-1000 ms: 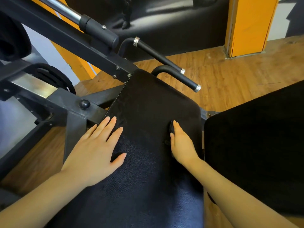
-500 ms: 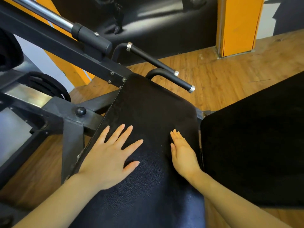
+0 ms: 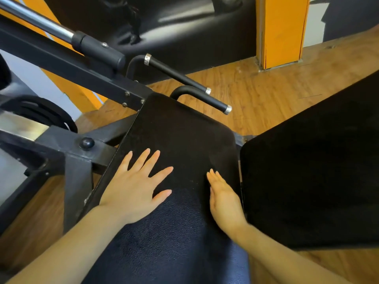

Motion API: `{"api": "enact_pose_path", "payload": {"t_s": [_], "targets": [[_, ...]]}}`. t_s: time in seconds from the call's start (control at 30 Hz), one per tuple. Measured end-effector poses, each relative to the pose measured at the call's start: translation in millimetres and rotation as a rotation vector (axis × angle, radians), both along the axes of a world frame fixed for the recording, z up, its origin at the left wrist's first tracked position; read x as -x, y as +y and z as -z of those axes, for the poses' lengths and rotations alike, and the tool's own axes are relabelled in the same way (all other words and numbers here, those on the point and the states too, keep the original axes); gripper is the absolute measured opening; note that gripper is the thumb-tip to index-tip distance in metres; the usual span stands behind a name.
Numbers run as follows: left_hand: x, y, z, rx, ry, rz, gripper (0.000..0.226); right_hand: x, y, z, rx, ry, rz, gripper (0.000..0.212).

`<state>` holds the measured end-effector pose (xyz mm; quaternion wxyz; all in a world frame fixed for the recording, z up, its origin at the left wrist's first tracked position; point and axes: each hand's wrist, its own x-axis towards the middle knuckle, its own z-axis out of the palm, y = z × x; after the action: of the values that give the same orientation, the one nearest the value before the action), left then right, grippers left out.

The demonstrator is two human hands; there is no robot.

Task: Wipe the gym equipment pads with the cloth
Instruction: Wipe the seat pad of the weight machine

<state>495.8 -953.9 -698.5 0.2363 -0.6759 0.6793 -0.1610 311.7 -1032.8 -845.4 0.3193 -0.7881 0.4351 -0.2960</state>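
Note:
A long black pad (image 3: 180, 130) of a gym machine runs away from me in the middle of the view. Its near part is covered by a dark blue, grainy surface that looks like the cloth (image 3: 174, 242). My left hand (image 3: 133, 189) lies flat at the far edge of that surface, fingers spread, fingertips on the bare black pad. My right hand (image 3: 223, 199) rests on its edge along the pad's right side, fingers straight and together. Neither hand grips anything. A second black pad (image 3: 317, 160) stands close to the right.
Two black handles with silver ends (image 3: 205, 99) (image 3: 176, 73) stick out beyond the pad's far end. The black steel frame (image 3: 78, 78), a knob (image 3: 86, 143) and weight plates (image 3: 45, 113) are on the left. Behind are a wooden floor (image 3: 266, 93) and an orange pillar (image 3: 283, 31).
My left hand has slid forward and to the right, from the pad's left edge onto its middle, and its fingers have spread. My right hand has stayed in place.

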Motion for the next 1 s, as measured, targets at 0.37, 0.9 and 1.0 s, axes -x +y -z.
{"api": "enact_pose_path", "payload": {"t_s": [0.37,0.9,1.0], "targets": [[0,0,-1,0.003,-0.026,0.008,0.066,32,32,-16,-0.142,-0.03,-0.173,0.065],[1,1,0,0.017,-0.013,0.0,0.067,33,32,-16,-0.1,-0.208,0.076,0.068],[0,0,0,0.017,-0.018,0.004,0.067,37,37,-9,-0.159,-0.273,0.086,0.065]]}}
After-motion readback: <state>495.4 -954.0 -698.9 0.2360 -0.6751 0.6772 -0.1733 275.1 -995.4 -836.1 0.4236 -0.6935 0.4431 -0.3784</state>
